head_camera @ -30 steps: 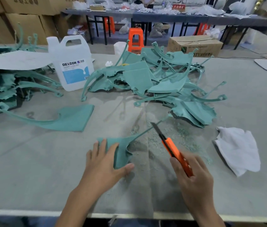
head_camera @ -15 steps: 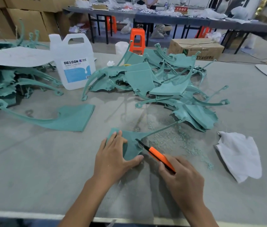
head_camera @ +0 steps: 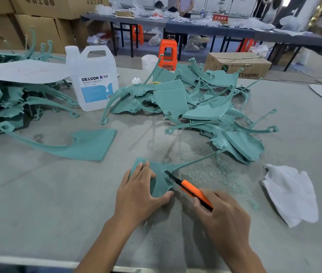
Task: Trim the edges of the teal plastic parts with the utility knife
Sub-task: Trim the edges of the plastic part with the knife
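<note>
A grey felt-covered bench (head_camera: 38,203) fills the lower frame, its near edge a pale strip along the bottom. Behind it the room shows stacked brown cardboard boxes (head_camera: 38,20) at upper left, a long dark table (head_camera: 215,30) strewn with white bags across the top, an orange plastic stool (head_camera: 168,52) in front of it, and a brown carton (head_camera: 237,64) on the floor at upper right. On the bench a white plastic jug labelled DEXCON (head_camera: 93,81) stands left of centre. A heap of teal plastic parts (head_camera: 205,107) sprawls across the centre, a second teal stack (head_camera: 8,103) fills the left edge under a grey sheet (head_camera: 28,72), and one flat teal piece (head_camera: 89,144) lies alone between them. A crumpled white cloth (head_camera: 292,194) lies at right. Teal shavings (head_camera: 215,172) dust the felt between the heap and the hands. At lower centre the left hand (head_camera: 136,196) presses flat, fingers straight and slightly spread, on a curved teal plastic part (head_camera: 160,174) lying on the bench, its thin arm pointing up-right toward the heap. The right hand (head_camera: 223,215) grips an orange utility knife (head_camera: 193,191), the black blade tip set against the part's right edge
</note>
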The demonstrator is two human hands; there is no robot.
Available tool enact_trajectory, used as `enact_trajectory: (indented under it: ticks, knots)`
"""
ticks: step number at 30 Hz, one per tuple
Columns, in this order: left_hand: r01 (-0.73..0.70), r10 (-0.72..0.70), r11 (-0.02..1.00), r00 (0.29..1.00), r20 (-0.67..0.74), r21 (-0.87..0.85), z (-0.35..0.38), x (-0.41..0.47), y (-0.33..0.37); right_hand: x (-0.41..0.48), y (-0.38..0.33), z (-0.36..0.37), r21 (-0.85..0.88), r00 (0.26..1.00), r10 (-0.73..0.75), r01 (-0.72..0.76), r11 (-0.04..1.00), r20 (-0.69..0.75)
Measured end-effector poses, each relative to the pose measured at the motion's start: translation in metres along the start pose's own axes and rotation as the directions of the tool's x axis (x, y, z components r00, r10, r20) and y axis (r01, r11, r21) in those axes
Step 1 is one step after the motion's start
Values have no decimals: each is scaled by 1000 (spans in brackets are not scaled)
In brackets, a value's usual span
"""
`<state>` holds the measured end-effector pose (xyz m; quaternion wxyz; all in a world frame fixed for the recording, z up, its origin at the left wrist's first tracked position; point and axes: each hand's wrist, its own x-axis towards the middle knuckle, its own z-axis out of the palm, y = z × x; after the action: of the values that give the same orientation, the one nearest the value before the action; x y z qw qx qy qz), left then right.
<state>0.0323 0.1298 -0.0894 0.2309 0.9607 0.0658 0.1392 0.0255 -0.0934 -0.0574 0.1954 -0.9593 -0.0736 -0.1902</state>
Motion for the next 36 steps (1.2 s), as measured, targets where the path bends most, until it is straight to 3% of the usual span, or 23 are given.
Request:
enact_trajectory:
  ticks: [3, 7, 11, 15, 26, 31, 36]
  knots:
    - [-2, 2, 1000, 1000, 1, -9, 0, -1, 0, 3, 1, -1, 19, 998, 61, -61, 998, -5]
    - [-7, 7, 1000, 1000, 2, 1, 0, -1, 0, 0, -7, 1, -1, 1000, 8, -8, 1000, -12]
    - [-8, 8, 1000, 1000, 9, -7, 0, -1, 0, 4, -2, 1, 11, 997, 78, -78, 997, -14]
    - [-6, 6, 1000, 1000, 9, 4, 1, -1, 0, 0, -7, 3, 11, 1000, 23, -23, 1000, -10]
    - [-4, 4, 998, 1000, 10, 59, -3, -3, 3, -2, 5, 8, 88, 993, 96, -89, 992, -75]
    - [-10, 4, 990, 999, 46, 140, -10, -15, -1, -8, 1, 5, 180, 987, 66, -40, 983, -145]
    - [-56, 40, 984, 995, 97, 170, -20, -24, -10, -12, 0, 2, 127, 993, -6, 21, 992, -115]
